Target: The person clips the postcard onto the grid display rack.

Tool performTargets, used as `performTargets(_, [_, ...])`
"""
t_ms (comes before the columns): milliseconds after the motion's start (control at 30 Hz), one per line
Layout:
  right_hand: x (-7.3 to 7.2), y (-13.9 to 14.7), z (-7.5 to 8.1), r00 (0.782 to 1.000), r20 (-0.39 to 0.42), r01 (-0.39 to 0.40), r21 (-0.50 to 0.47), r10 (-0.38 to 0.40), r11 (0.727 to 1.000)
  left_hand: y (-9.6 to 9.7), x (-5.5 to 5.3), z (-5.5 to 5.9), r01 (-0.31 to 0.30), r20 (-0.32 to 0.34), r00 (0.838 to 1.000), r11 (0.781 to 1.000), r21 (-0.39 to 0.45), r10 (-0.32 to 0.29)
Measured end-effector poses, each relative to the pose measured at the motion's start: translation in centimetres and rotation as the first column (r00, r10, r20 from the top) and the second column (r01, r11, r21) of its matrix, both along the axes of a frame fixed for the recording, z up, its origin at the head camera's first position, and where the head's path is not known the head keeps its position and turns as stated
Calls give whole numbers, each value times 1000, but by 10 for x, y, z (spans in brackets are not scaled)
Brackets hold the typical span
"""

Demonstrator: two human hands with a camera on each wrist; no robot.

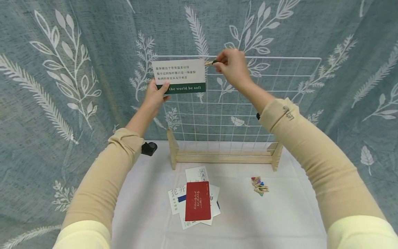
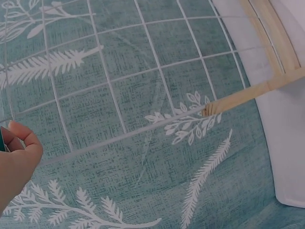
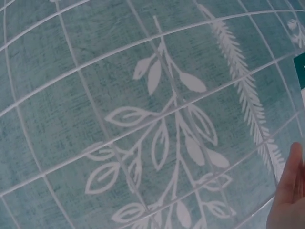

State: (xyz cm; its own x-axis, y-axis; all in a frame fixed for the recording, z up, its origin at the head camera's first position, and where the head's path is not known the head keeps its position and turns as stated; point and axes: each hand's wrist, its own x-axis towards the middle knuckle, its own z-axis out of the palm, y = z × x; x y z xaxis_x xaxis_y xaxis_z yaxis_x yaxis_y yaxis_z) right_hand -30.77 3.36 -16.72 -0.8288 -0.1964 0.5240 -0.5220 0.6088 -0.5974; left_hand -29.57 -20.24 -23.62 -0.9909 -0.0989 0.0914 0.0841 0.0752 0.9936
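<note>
One tan sleeve (image 1: 102, 176) on the left stretches toward the far side, where the left hand (image 1: 156, 93) clamps its thumb and fingers on the lower left part of a white card (image 1: 180, 69) with a green lower band reading "the world be soft". That card stands upright in front of the top left corner of a white wire grid (image 1: 264, 57); whether it touches the wires cannot be told. Nearer, on the white-covered bench (image 1: 242, 218), a red card (image 1: 198, 202) lies on top of several overlapping pale cards (image 1: 174, 204). Behind this pile, a wooden stand (image 1: 224, 159) carries the grid. At the upright card's right edge is a small clip (image 1: 208, 63), pinched between the thumb and fingers of the right hand (image 1: 234, 65); its bite on the card is too small to tell. Farther right, small wooden pegs (image 1: 260, 188) with coloured bits lie clustered on the bench, left of the right sleeve (image 1: 320, 159).
</note>
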Motion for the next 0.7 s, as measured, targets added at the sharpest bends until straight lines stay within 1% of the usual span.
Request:
performTargets(167, [-4, 2, -4, 999, -27, 25, -28, -25, 999, 2, -1, -2, -2, -2, 1000, 1000, -7, 2])
performTargets(333, [-8, 6, -8, 998, -53, 35, -91, -40, 995, 4, -2, -5, 7, 1, 1000, 1000, -17, -7])
performTargets(467, [-9, 7, -10, 999, -24, 32, -120, -35, 992, 5, -4, -6, 13, 7, 1000, 1000, -23, -13])
performTargets(633, [-11, 4, -10, 1000, -1, 27, -143, -27, 989, 6, -7, -4, 6, -3, 1000, 1000, -13, -6])
performTargets(700, [-12, 2, -10, 1000, 7, 21, -171, -20, 985, 6, -9, -3, 3, -2, 1000, 1000, -18, -3])
